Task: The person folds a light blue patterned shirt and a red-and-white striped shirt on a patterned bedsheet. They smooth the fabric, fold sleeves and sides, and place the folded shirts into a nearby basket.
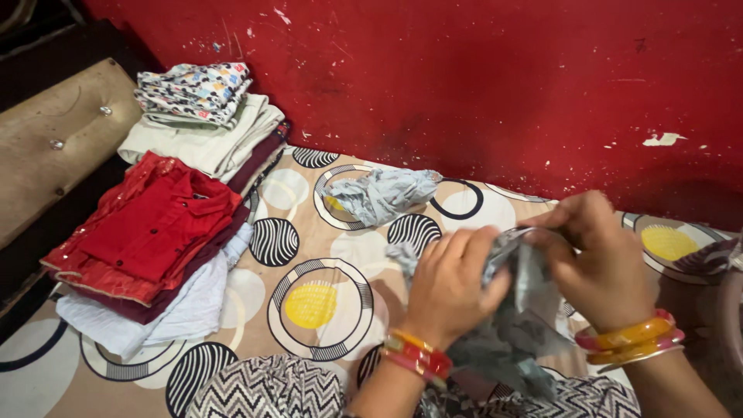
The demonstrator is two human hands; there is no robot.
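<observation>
Head view shows the left hand (pixel 449 282) and right hand (pixel 596 259) both gripping a crumpled grey garment (pixel 515 325) above the patterned bedsheet (pixel 309 255), apparently mid-fold beside folded clothes stacks (pixel 155 232), so straightening its edges seems the need.

Open bedsheet (pixel 309 255) beside clothes pile (pixel 155 232)

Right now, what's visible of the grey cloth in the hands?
The grey cloth is thin, soft-looking fabric, crumpled and partly bunched. The left hand and right hand both pinch its upper edge, lifting it above the lap; the rest hangs down in loose folds. A second grey piece lies apart on the patterned bedsheet near the red wall.
</observation>
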